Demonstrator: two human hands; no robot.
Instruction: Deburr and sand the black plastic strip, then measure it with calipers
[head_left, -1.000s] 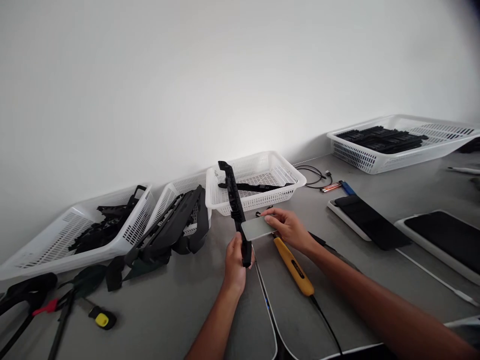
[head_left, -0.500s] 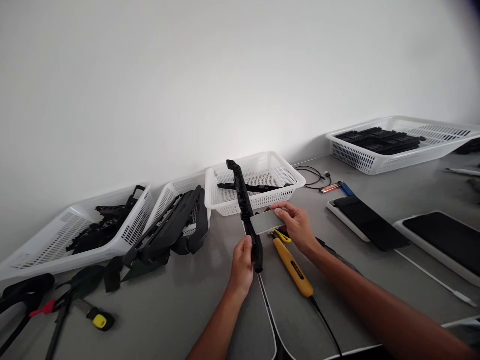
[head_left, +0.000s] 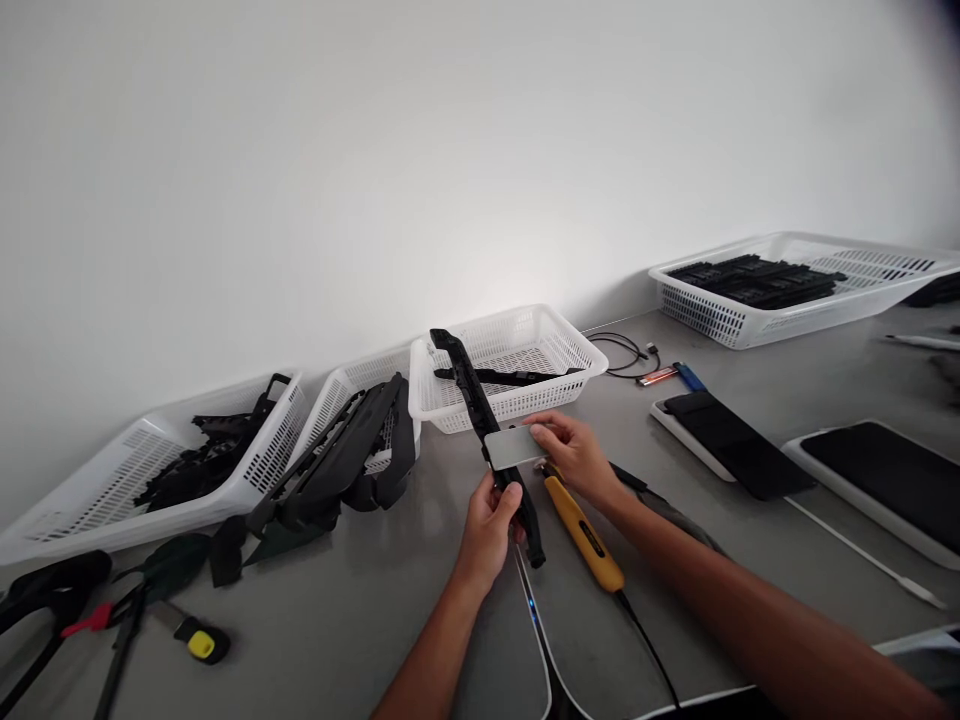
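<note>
My left hand (head_left: 491, 525) is closed around the lower part of a long black plastic trim piece (head_left: 469, 385), thumb on top. The piece slants up and away to the left, its far end over a white basket. In my right hand (head_left: 574, 455) a thin grey rectangular plate (head_left: 517, 447) is pinched by its right end. The plate's left end lies across the middle of the trim piece; I cannot tell whether they touch. Below my right hand lies a yellow corded hand tool (head_left: 585, 535) on the grey table.
A white basket (head_left: 517, 405) behind my hands holds another black strip (head_left: 517, 377). More baskets of black parts stand at left (head_left: 187, 515) and far right (head_left: 742, 335). Two dark phone-like slabs (head_left: 739, 440) (head_left: 892, 480) lie on white bases at right. A yellow-black handled tool (head_left: 202, 640) lies front left.
The trim piece has tilted further left at its far end. The grey plate and my right hand have moved left, so the plate now overlaps the piece. My left thumb now lies over it.
</note>
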